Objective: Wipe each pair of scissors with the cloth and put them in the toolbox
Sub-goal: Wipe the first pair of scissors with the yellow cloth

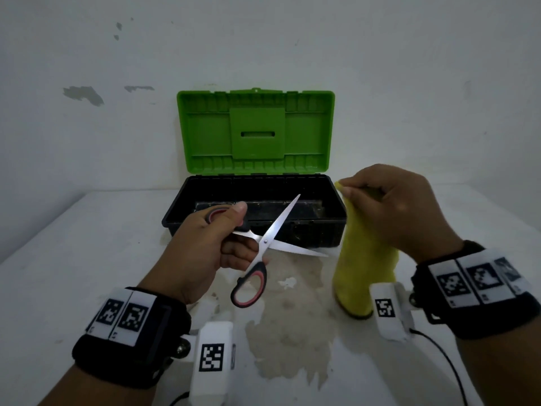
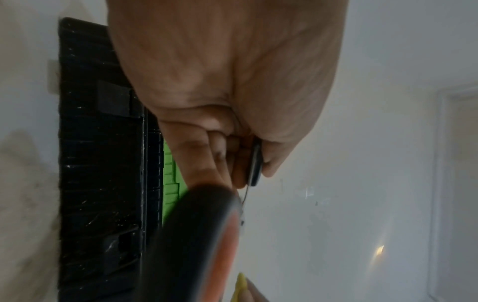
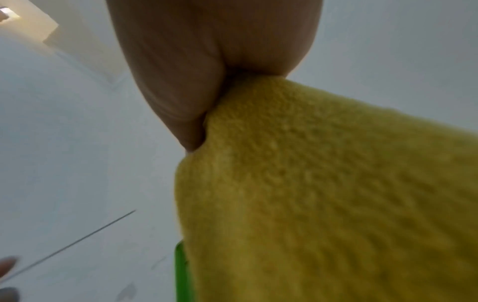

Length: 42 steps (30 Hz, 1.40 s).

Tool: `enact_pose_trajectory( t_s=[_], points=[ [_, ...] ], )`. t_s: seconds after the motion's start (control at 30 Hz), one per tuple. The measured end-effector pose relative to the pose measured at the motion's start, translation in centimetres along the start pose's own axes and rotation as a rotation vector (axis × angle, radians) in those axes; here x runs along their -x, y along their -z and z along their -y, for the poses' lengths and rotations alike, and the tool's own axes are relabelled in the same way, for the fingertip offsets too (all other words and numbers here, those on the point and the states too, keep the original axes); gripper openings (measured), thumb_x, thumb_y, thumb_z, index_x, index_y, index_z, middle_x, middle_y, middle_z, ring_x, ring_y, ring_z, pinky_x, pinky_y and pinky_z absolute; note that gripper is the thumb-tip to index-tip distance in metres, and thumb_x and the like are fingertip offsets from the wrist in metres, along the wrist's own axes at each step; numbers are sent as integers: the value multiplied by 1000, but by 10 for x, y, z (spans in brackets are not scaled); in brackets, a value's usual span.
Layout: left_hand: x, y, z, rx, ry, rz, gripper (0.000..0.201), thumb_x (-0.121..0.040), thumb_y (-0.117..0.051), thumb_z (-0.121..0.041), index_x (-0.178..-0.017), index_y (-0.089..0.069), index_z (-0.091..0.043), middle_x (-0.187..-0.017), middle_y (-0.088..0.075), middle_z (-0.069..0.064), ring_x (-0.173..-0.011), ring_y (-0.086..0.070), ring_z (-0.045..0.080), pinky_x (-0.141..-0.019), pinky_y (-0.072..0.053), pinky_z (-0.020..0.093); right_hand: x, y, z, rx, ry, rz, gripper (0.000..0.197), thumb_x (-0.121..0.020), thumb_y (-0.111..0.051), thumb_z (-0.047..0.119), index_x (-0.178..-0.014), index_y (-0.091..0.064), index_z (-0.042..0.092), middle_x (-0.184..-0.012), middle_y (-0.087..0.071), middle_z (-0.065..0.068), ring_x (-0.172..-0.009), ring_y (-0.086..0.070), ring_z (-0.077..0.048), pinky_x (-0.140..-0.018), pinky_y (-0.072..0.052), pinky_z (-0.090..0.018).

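My left hand (image 1: pixel 216 232) grips one black-and-red handle loop of a pair of scissors (image 1: pixel 273 238), held in the air in front of the toolbox with the steel blades spread wide apart. The other handle loop (image 1: pixel 250 284) hangs free below. My right hand (image 1: pixel 389 200) pinches the top of a yellow cloth (image 1: pixel 363 259), which hangs down to the right of the blades, apart from them. The toolbox (image 1: pixel 254 227) has a black base and a green lid (image 1: pixel 256 131) standing open against the wall. In the left wrist view the fingers (image 2: pixel 207 149) curl round the handle; the right wrist view is mostly cloth (image 3: pixel 323 194).
The white tabletop (image 1: pixel 87 259) has a worn, stained patch (image 1: pixel 292 332) in front of the toolbox. A white wall (image 1: pixel 263 39) rises right behind the open lid. A dark cable (image 1: pixel 445 361) trails from my right wrist camera.
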State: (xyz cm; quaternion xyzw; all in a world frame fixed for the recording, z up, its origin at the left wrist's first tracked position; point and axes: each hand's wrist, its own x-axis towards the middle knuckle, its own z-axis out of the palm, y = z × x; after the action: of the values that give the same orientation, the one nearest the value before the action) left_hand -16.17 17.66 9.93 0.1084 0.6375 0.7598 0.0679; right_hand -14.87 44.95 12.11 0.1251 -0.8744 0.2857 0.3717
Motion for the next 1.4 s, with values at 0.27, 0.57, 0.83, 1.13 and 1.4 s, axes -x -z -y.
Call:
enact_pose_trajectory(
  t_s=[0.27,0.57,0.83,1.13,1.4],
  points=[
    [-2,-11,-5,64,86,43,29,-91,-59,-33,-89,-55,-5,-57,-64,16,-48,-64,29,-37,-47,21,10,-7,16,-40,279,20,15,-90,-69,21,-100,-78,15,-94,-70,5,-83,-65,-7,-76,-53,-21],
    [1,-19,2,59,117,48,29,-89,-60,-34,-84,-54,-5,-60,-65,20,-45,-60,25,-38,-49,23,29,-37,35,-125,384,205,16,-92,-69,25,-96,-78,14,-94,-71,3,-83,-67,-10,-69,-55,-31],
    [0,-17,0,51,87,65,31,-91,-58,-33,-83,-54,-4,-59,-64,20,-46,-63,27,-38,-49,23,30,-34,38,-175,345,214,12,-89,-73,22,-94,-79,13,-91,-73,3,-84,-69,-10,-70,-56,-33],
    [3,-14,-3,61,67,82,33,-83,-60,-36,-82,-53,-3,-57,-65,20,-44,-65,26,-38,-49,23,28,-35,36,-165,317,113,12,-90,-71,19,-95,-79,11,-90,-73,2,-81,-69,-11,-69,-55,-33],
    [5,-10,-5,29,67,115,36,-81,-61,-38,-81,-57,-2,-65,-66,27,-49,-66,29,-40,-52,25,19,-31,28,-186,241,67,13,-86,-75,17,-98,-79,17,-89,-73,5,-82,-68,-5,-71,-56,-27]
  ],
)
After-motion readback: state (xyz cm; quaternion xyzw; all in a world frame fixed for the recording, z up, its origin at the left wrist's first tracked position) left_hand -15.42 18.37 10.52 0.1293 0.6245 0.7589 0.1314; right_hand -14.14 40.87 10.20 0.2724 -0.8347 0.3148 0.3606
